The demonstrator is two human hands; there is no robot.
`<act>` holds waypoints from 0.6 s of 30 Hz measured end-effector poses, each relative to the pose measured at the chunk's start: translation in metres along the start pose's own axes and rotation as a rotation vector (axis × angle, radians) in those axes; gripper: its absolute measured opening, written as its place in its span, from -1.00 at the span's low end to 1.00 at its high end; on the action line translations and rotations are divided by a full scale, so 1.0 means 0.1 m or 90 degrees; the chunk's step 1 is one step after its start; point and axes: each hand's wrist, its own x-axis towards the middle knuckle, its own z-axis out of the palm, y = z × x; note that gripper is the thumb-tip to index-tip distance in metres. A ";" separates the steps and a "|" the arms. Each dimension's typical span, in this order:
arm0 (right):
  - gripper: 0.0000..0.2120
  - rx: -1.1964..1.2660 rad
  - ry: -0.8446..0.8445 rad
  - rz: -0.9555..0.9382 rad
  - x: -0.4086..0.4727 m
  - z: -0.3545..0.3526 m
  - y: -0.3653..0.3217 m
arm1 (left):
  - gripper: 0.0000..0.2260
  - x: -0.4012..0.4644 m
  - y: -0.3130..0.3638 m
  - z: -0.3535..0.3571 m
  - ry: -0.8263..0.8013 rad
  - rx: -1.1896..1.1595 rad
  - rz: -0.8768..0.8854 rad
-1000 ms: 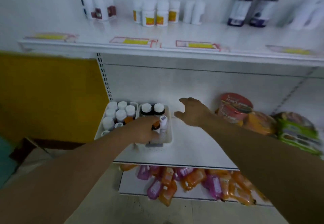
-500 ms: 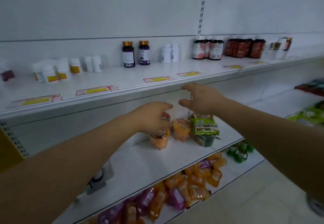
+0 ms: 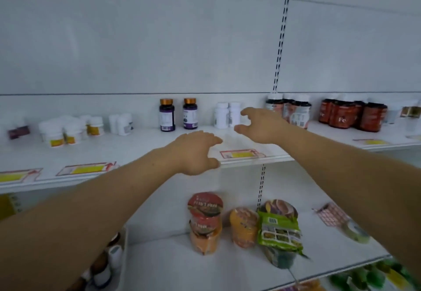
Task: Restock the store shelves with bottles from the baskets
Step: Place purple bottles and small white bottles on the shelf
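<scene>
My left hand (image 3: 196, 151) reaches over the front of the upper shelf (image 3: 141, 145), fingers loosely spread, and no bottle shows between them. Farther back, my right hand (image 3: 262, 124) hovers with curved fingers and holds nothing, just right of two white bottles (image 3: 225, 116). Two purple bottles with gold caps (image 3: 177, 114) stand left of those. Dark bottles with white caps (image 3: 293, 110) and red-brown bottles (image 3: 346, 114) line the shelf to the right. White bottles with yellow labels (image 3: 61, 131) stand at the left. A white basket (image 3: 121, 256) holding bottles peeks out under my left forearm.
On the lower shelf (image 3: 182, 265) stand stacked cup noodles (image 3: 205, 222), an orange cup (image 3: 242, 227), a green packet (image 3: 280, 229) and a tape roll (image 3: 355, 231). Price tags (image 3: 239, 154) lie along the upper shelf's front edge. A slotted upright (image 3: 281, 31) runs up the back wall.
My left hand left the basket and both hands rose from the lower shelf to the upper shelf. The view swung right and upward, closer to the bottles.
</scene>
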 end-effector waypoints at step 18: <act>-0.36 0.257 -0.024 -0.056 1.74 0.70 -0.78 | -0.16 0.95 -1.57 -0.03 0.190 -0.408 -0.399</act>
